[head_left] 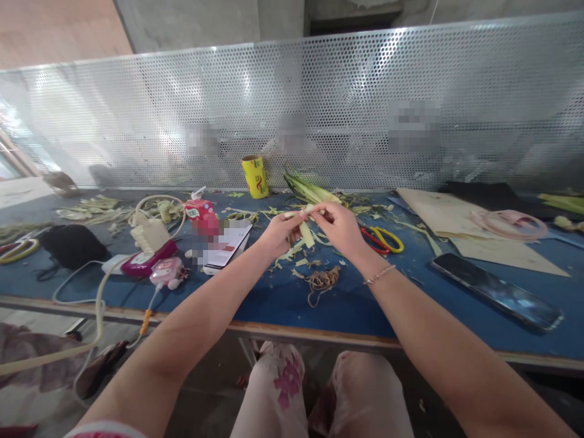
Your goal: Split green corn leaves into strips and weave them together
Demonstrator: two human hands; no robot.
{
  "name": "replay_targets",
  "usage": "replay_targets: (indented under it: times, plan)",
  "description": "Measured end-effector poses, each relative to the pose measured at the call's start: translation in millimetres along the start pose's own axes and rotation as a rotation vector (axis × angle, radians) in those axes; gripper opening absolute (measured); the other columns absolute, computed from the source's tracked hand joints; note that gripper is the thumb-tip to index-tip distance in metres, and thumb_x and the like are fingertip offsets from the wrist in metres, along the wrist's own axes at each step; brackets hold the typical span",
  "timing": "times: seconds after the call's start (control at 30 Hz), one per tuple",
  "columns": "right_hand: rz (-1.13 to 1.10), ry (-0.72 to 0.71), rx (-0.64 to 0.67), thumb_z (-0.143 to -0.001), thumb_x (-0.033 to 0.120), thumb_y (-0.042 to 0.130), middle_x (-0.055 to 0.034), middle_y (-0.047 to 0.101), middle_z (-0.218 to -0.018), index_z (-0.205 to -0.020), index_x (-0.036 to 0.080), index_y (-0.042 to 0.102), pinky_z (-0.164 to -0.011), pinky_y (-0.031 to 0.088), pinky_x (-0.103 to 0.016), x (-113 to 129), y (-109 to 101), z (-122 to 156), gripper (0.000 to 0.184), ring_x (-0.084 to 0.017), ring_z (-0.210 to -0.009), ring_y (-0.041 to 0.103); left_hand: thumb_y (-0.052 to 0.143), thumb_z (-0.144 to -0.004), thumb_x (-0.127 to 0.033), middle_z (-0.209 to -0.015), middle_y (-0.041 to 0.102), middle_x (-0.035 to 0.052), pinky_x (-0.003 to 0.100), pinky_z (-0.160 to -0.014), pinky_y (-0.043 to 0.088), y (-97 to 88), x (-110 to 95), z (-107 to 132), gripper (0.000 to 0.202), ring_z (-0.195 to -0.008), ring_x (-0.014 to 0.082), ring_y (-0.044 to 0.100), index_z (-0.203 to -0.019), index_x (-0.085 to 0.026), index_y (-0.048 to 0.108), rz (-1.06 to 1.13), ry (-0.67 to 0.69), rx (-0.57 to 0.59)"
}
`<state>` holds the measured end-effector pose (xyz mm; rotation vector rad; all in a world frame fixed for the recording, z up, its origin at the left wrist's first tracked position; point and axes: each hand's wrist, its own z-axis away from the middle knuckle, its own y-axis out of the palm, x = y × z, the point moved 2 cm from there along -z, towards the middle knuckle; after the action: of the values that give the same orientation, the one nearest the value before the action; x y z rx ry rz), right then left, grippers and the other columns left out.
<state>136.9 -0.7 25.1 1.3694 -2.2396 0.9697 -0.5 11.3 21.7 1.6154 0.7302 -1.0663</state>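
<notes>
Over the middle of the table my left hand and my right hand meet, fingers closed on a pale green leaf strip. The strip's broad end hangs down between them, and the fingers cover part of it. Just behind the hands lies a bundle of long green leaves, its pale end partly hidden by my right hand. Leaf scraps are scattered below. A tangled coil of brown twine lies nearer the table's front. Red-and-yellow scissors rest beside my right wrist.
A yellow can stands by the perforated metal panel. A phone and tan card sheets lie right. On the left are a pink container, another phone, a purple power strip, cables and a black pouch.
</notes>
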Motion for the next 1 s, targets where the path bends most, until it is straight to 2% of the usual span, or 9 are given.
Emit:
replay_targets:
  times: [0.37, 0.47, 0.6, 0.73, 0.83, 0.9, 1.0]
  plan:
    - [0.026, -0.086, 0.041, -0.083, 0.035, 0.055, -0.0009, 0.058, -0.068, -0.079, 0.019, 0.061, -0.057, 0.038, -0.027, 3, -1, 1, 0.017, -0.012, -0.057, 0.047, 0.071, -0.070, -0.019, -0.057, 0.058, -0.0015, 0.019, -0.050, 0.038, 1.9, -1, 1, 0.013, -0.049, 0.0045, 0.049, -0.065, -0.012, 0.061, 0.036, -0.024, -0.025]
    - [-0.020, -0.032, 0.058, -0.080, 0.034, 0.059, 0.0001, 0.057, -0.066, -0.086, 0.019, 0.061, -0.057, 0.040, -0.028, 0, 0, 0, 0.016, -0.012, -0.057, 0.049, 0.069, -0.071, -0.018, -0.055, 0.057, -0.0018, 0.018, -0.049, 0.037, 0.9, -3, 0, 0.012, -0.048, 0.0042, 0.048, -0.064, -0.012, 0.061, 0.058, -0.016, -0.020]
    - [-0.173, 0.080, 0.060, -0.075, 0.035, 0.064, -0.0023, 0.062, -0.075, -0.089, 0.020, 0.060, -0.060, 0.045, -0.030, -10, 1, -4, 0.020, -0.014, -0.063, 0.055, 0.067, -0.073, -0.018, -0.056, 0.057, -0.0020, 0.018, -0.048, 0.037, -2.9, -6, -2, 0.011, -0.048, 0.0044, 0.049, -0.067, -0.012, 0.060, 0.084, 0.005, 0.006]
    - [-0.292, 0.212, 0.108, -0.073, 0.037, 0.065, -0.0007, 0.060, -0.067, -0.078, 0.019, 0.060, -0.054, 0.043, -0.028, -16, -5, -7, 0.019, -0.011, -0.054, 0.052, 0.069, -0.070, -0.019, -0.056, 0.056, -0.0017, 0.019, -0.050, 0.039, -5.0, -7, -1, 0.012, -0.048, 0.0052, 0.050, -0.069, -0.012, 0.060, 0.015, -0.019, 0.107]
    - [-0.366, 0.288, 0.213, -0.071, 0.036, 0.066, 0.0007, 0.058, -0.063, -0.078, 0.018, 0.060, -0.048, 0.039, -0.026, -14, -12, -7, 0.020, -0.008, -0.047, 0.045, 0.071, -0.068, -0.021, -0.056, 0.056, -0.0016, 0.020, -0.048, 0.038, -6.0, -6, -1, 0.015, -0.047, 0.0049, 0.049, -0.068, -0.012, 0.059, -0.046, -0.030, 0.156]
    - [-0.446, 0.369, 0.280, -0.072, 0.038, 0.064, 0.0002, 0.059, -0.065, -0.082, 0.018, 0.059, -0.045, 0.037, -0.025, -11, -16, -6, 0.023, -0.007, -0.045, 0.043, 0.073, -0.066, -0.023, -0.055, 0.054, -0.0021, 0.019, -0.045, 0.036, -7.0, -6, -2, 0.018, -0.045, 0.0044, 0.047, -0.067, -0.012, 0.060, -0.062, -0.012, 0.140]
    - [-0.501, 0.435, 0.317, -0.073, 0.040, 0.062, -0.0015, 0.060, -0.071, -0.082, 0.017, 0.059, -0.049, 0.041, -0.025, -7, -16, -4, 0.024, -0.008, -0.051, 0.048, 0.075, -0.064, -0.025, -0.052, 0.052, -0.0029, 0.019, -0.043, 0.033, -8.4, -6, -4, 0.020, -0.044, 0.0042, 0.045, -0.064, -0.012, 0.060, -0.080, 0.038, 0.085]
